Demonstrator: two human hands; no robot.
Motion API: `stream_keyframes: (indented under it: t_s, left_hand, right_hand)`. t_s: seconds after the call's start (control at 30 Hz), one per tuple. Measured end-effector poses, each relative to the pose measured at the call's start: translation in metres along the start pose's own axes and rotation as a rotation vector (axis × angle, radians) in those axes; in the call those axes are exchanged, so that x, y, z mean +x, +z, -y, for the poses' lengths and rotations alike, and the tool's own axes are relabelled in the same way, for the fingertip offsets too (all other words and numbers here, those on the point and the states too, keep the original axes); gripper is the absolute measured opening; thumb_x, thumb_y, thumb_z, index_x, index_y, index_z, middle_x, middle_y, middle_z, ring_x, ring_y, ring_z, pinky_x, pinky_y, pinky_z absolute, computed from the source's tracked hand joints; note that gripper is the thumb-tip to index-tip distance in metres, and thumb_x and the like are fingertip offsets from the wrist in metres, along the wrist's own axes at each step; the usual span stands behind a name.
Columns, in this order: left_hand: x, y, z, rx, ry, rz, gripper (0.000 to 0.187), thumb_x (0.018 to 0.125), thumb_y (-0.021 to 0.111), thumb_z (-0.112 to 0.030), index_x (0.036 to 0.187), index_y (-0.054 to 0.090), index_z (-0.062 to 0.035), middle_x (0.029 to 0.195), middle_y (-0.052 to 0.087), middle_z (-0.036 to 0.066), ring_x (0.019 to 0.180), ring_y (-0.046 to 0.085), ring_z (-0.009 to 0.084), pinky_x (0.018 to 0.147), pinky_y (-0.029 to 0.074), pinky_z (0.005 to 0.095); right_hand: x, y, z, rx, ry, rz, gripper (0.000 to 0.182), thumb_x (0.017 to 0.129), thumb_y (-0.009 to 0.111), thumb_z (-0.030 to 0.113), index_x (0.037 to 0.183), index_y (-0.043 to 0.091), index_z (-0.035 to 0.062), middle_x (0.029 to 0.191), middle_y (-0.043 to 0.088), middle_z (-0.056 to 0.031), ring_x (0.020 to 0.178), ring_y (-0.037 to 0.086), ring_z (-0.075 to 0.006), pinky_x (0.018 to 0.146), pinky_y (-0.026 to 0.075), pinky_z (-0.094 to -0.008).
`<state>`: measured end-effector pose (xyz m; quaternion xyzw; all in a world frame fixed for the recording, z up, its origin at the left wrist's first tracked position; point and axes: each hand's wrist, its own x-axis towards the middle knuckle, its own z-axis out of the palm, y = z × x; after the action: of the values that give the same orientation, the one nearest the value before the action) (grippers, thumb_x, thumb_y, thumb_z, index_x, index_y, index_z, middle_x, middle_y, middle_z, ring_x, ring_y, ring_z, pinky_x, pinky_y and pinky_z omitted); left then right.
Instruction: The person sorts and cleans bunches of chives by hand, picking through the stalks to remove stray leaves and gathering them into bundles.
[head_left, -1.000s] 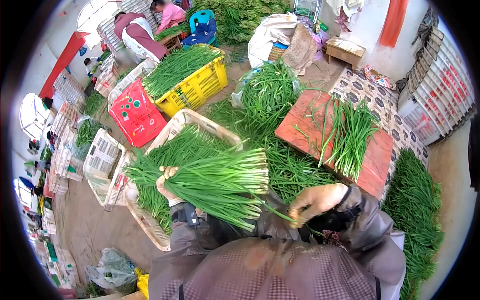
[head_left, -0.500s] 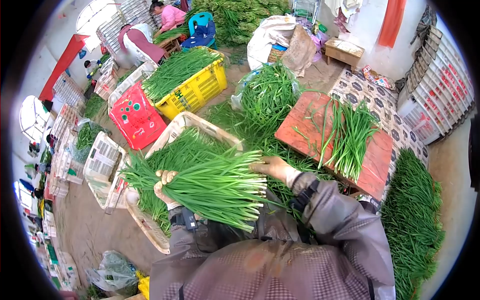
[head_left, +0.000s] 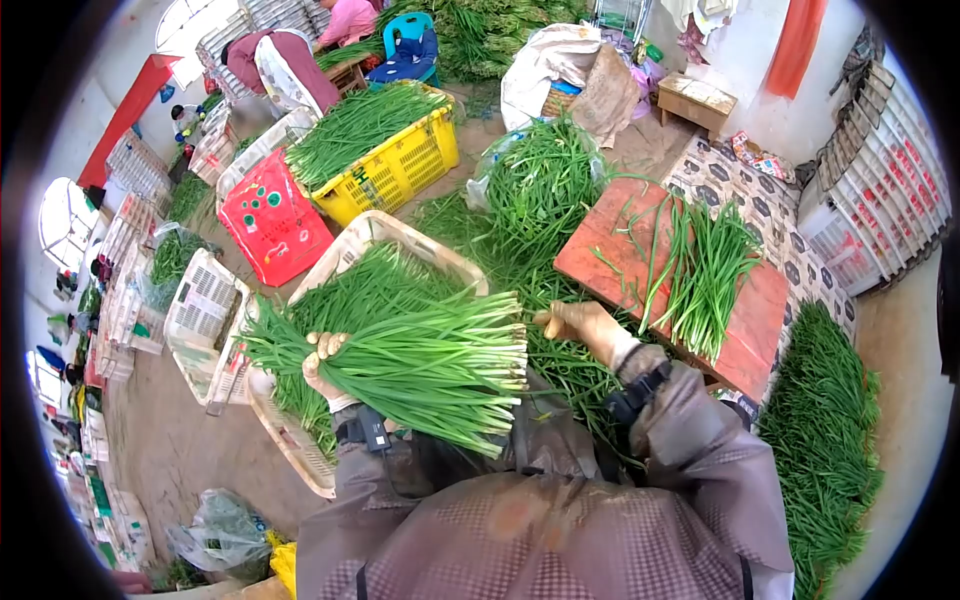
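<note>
My gloved left hand (head_left: 325, 368) is wrapped round a large bunch of green stalks (head_left: 430, 365), pale ends pointing right. The bunch lies over a cream crate (head_left: 425, 242) with more greens. My gloved right hand (head_left: 585, 328) is just right of the pale ends, apart from them, its fingers curled; whether they hold anything small is hidden. Beside it stands a red board (head_left: 610, 235) with a loose pile of stalks (head_left: 708, 285) on it.
A yellow crate (head_left: 390, 178) of greens and a red sheet (head_left: 275, 225) are at the upper left. A bag of greens (head_left: 545, 180) stands ahead. Greens (head_left: 820, 450) are heaped at right, below stacked white crates (head_left: 880, 170). A person (head_left: 290, 70) bends over behind.
My right hand has moved right, away from the pale ends of the bunch. My left hand still holds the bunch, slightly lower. The person behind has shifted posture.
</note>
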<state>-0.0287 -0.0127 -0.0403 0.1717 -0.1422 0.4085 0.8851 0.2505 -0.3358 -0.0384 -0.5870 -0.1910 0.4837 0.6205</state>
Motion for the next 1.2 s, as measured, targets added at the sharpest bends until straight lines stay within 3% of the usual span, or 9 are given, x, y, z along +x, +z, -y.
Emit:
stream_keyframes:
  t_s: [0.1,0.17,0.27,0.4,0.57,0.77,0.97,1.07,1.2]
  left_hand:
    - [0.001,-0.006,-0.001,-0.004,-0.009,0.01,0.034,0.078,0.061,-0.01,0.111,0.049,-0.0091,0.08,0.049,0.0,0.08,0.049,0.015,0.095,0.039,0.0341]
    - [0.003,-0.006,0.002,0.005,-0.019,0.004,0.035,0.078,0.061,-0.009,0.111,0.049,-0.0087,0.08,0.05,0.0,0.08,0.049,0.0153,0.094,0.039,0.0342]
    - [0.004,-0.004,0.001,0.015,-0.024,0.001,0.034,0.078,0.061,-0.009,0.111,0.05,-0.0081,0.079,0.05,0.0,0.08,0.049,0.0157,0.093,0.04,0.0345]
    - [0.003,-0.004,0.002,0.014,0.002,0.001,0.033,0.079,0.06,-0.009,0.11,0.05,-0.0073,0.079,0.05,0.001,0.08,0.049,0.016,0.092,0.04,0.035]
    - [0.009,-0.001,0.011,0.003,-0.018,0.028,0.033,0.079,0.06,-0.009,0.11,0.049,-0.0073,0.08,0.05,0.001,0.08,0.049,0.016,0.092,0.039,0.0348]
    - [0.015,-0.001,-0.003,0.074,-0.012,0.004,0.032,0.079,0.06,-0.009,0.109,0.051,-0.007,0.078,0.05,0.001,0.078,0.048,0.0157,0.09,0.04,0.0343]
    - [0.012,-0.016,-0.015,0.08,0.017,-0.032,0.031,0.078,0.059,-0.009,0.108,0.054,-0.0062,0.078,0.052,0.002,0.078,0.05,0.0166,0.089,0.041,0.0349]
    - [0.012,-0.022,-0.018,0.06,0.033,-0.053,0.03,0.077,0.06,-0.009,0.107,0.056,-0.0066,0.077,0.052,0.001,0.078,0.05,0.0166,0.089,0.041,0.0347]
    - [0.013,-0.021,-0.009,0.06,0.019,-0.045,0.031,0.077,0.061,-0.009,0.107,0.057,-0.0066,0.078,0.053,0.001,0.078,0.05,0.0163,0.089,0.041,0.0335]
  right_hand:
    - [-0.045,0.034,0.006,-0.339,-0.012,0.215,0.056,0.089,0.066,0.038,0.126,0.055,-0.0027,0.109,0.067,-0.0095,0.093,0.063,-0.0157,0.086,0.05,-0.0317]
    - [-0.069,0.061,0.029,-0.284,0.343,0.498,0.038,0.091,0.061,0.029,0.117,0.061,0.0006,0.09,0.067,-0.0039,0.068,0.055,-0.0103,0.064,0.046,-0.0247]
    - [-0.076,0.05,0.045,-0.423,0.152,0.308,0.022,0.092,0.053,0.02,0.087,0.072,0.0094,0.077,0.063,0.0021,0.063,0.045,-0.0077,0.059,0.04,-0.0231]
    - [-0.056,-0.018,0.004,-0.267,0.146,-0.011,0.026,0.093,0.055,0.029,0.099,0.07,0.0082,0.071,0.064,0.0006,0.053,0.051,-0.0095,0.051,0.042,-0.024]
    - [-0.052,0.081,0.008,0.012,0.167,0.154,0.034,0.09,0.065,0.026,0.117,0.063,0.0055,0.108,0.066,-0.0049,0.094,0.06,-0.0142,0.076,0.05,-0.0276]
    - [-0.035,0.097,0.002,0.245,0.297,0.145,0.01,0.089,0.065,0.019,0.092,0.064,0.0089,0.066,0.057,-0.0025,0.04,0.032,-0.007,0.037,0.02,-0.0246]
    - [-0.019,-0.002,-0.03,-0.488,-0.293,0.059,0.024,0.092,0.059,0.024,0.085,0.063,0.0012,0.058,0.047,-0.001,0.051,0.044,-0.009,0.046,0.037,-0.0273]
    - [-0.037,-0.014,0.0,-0.385,0.426,0.032,0.031,0.09,0.06,0.036,0.087,0.066,0.0056,0.074,0.059,-0.0008,0.065,0.056,-0.0125,0.055,0.045,-0.0256]
    - [-0.052,0.068,0.013,-0.242,0.056,0.19,0.035,0.093,0.061,0.037,0.098,0.068,0.0034,0.071,0.06,0.0,0.056,0.051,-0.0083,0.05,0.042,-0.0239]
